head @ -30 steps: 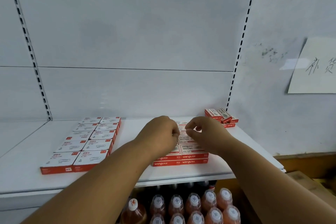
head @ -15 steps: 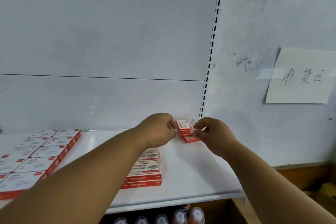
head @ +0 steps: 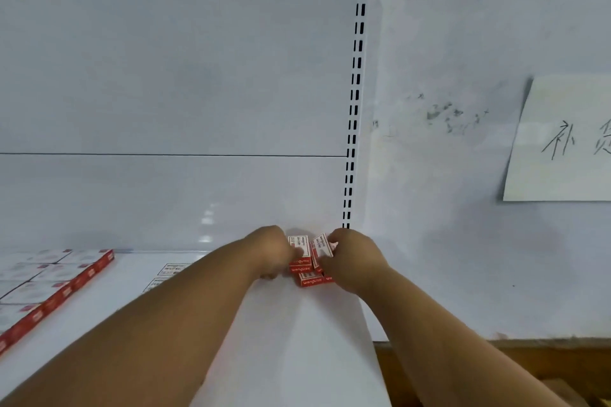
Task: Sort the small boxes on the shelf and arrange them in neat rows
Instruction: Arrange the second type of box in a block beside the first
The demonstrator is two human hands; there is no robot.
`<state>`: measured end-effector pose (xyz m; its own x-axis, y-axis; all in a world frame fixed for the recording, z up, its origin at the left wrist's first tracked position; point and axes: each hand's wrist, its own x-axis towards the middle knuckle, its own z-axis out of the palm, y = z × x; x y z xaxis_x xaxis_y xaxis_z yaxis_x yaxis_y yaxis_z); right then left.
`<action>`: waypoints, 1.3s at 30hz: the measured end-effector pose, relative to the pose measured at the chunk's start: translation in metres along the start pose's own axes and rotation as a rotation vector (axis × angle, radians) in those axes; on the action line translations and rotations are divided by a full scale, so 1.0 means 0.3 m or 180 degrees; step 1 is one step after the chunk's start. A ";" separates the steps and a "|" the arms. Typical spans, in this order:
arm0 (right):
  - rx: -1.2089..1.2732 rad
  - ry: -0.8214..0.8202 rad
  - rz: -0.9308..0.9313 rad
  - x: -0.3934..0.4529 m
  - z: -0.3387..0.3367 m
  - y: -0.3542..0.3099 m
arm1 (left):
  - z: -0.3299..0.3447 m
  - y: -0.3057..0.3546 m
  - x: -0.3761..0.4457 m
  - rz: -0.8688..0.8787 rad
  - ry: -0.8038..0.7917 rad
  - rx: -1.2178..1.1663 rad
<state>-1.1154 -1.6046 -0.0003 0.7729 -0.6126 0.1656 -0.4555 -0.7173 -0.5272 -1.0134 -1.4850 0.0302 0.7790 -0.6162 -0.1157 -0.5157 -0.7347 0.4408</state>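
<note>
Lower left of frame: we see rows of flat red-and-white boxes (head: 49, 287) laid edge to edge on the white shelf (head: 297, 340). Beside them, partly behind the left forearm, more boxes (head: 167, 274) lie flat w/ label side up. Centre, just below mid-height: left hand (head: 272, 251), fingers curled, grips the left side of a small red-and-white box (head: 299, 249) in the cluster of small boxes (head: 310, 279) at the shelf's back right corner. Right hand (head: 352, 258), fingers curled, grips a tilted small box (head: 321, 247) next to it; the two boxes touch or nearly so; we cannot tell which. Slotted upright (head: 355, 109) rises above the cluster. Right edge: paper note (head: 562, 142) w/ handwriting on the wall.
</note>
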 end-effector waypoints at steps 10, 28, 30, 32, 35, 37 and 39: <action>0.2425 -0.0077 0.0122 -0.032 -0.040 -0.040 | -0.080 -0.085 -0.077 0.0246 0.0692 -0.1618; 0.3027 -0.0503 -0.0387 -0.241 0.118 -0.427 | -0.230 -0.450 -0.303 0.0303 0.1186 -0.4357; 0.2910 -0.0386 -0.0356 -0.261 0.139 -0.471 | -0.235 -0.486 -0.318 0.0391 0.1173 -0.4132; 0.2899 -0.0240 -0.0243 -0.275 0.154 -0.500 | -0.246 -0.528 -0.332 0.0482 0.1097 -0.3920; 0.2724 0.0003 -0.0231 -0.292 0.169 -0.533 | -0.258 -0.581 -0.345 0.0549 0.0886 -0.3735; 0.2565 0.0097 -0.0254 -0.302 0.179 -0.555 | -0.255 -0.601 -0.348 0.0510 0.0768 -0.3429; 0.2460 0.0144 -0.0221 -0.307 0.188 -0.566 | -0.249 -0.610 -0.345 0.0493 0.0704 -0.3146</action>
<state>-1.0842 -1.4077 0.0270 0.7620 -0.5996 0.2447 0.0435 -0.3296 -0.9431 -0.9729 -1.2654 0.0280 0.8288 -0.5448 0.1274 -0.1695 -0.0275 0.9851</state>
